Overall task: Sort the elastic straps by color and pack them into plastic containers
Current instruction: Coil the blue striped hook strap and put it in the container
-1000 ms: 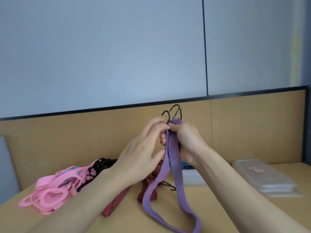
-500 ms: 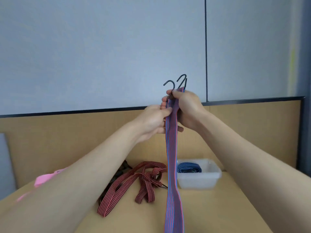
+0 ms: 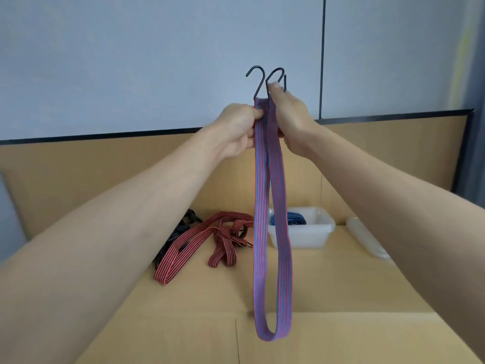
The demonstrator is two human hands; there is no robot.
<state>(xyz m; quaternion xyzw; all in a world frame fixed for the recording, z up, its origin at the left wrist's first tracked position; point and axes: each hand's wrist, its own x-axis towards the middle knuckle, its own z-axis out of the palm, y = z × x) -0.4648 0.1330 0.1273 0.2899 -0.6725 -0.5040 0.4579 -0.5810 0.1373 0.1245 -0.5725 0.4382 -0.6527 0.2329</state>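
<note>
Since half a second ago our two hands have gone higher against the wall, and the bottom bend of the strap, which then ran out of view, now shows. The left hand (image 3: 237, 130) pinches the left run of the blue-and-red striped strap (image 3: 262, 206) between thumb and curled fingers (image 3: 258, 112), just under the two black hooks (image 3: 258, 80). The right hand (image 3: 291, 119) has its fingers curled round the right run, with the thumb up at the base of the hooks. Both hands are high above the white plastic container (image 3: 325, 228), and the hooks stand upright above them.

The strap hangs down doubled as one long loop. It passes in front of the container's left end, and its bend ends well nearer to us than the container; we cannot tell whether it touches the table (image 3: 341, 285). In the container lies a coiled blue strap (image 3: 296, 219). To the left of the container, on the table, lie red-and-black striped straps (image 3: 189, 243), with a black strap (image 3: 183, 227) partly hidden beyond them. To the right of the container sits a stack of clear plastic lids (image 3: 364, 237).
</note>
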